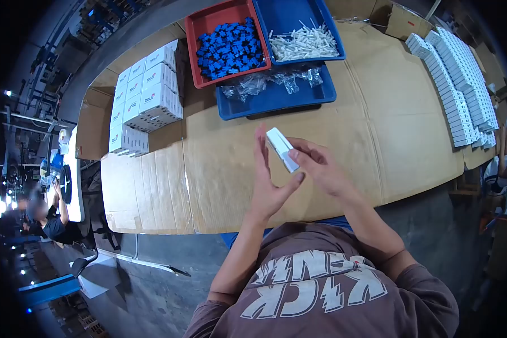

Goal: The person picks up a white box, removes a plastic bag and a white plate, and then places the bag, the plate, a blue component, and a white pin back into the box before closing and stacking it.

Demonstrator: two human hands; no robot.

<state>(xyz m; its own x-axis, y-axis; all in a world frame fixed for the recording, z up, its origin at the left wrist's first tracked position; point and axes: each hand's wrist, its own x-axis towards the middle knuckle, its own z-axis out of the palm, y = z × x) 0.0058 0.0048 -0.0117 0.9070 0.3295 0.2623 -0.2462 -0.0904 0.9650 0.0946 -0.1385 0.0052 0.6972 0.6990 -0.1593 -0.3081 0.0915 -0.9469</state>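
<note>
A small white box is held tilted above the cardboard-covered table. My right hand grips its right side and lower end between thumb and fingers. On the other side of the box, my left hand is spread, fingers pointing up and thumb reaching toward the box's lower end. Beyond my hands lies a blue tray with clear plastic bags. Behind it are a red tray of blue pieces and another blue tray of white sticks.
White boxes are stacked at the left of the table. Long rows of white cartons stand at the right. Another person sits at a white table on the far left; part of a person shows at the right edge.
</note>
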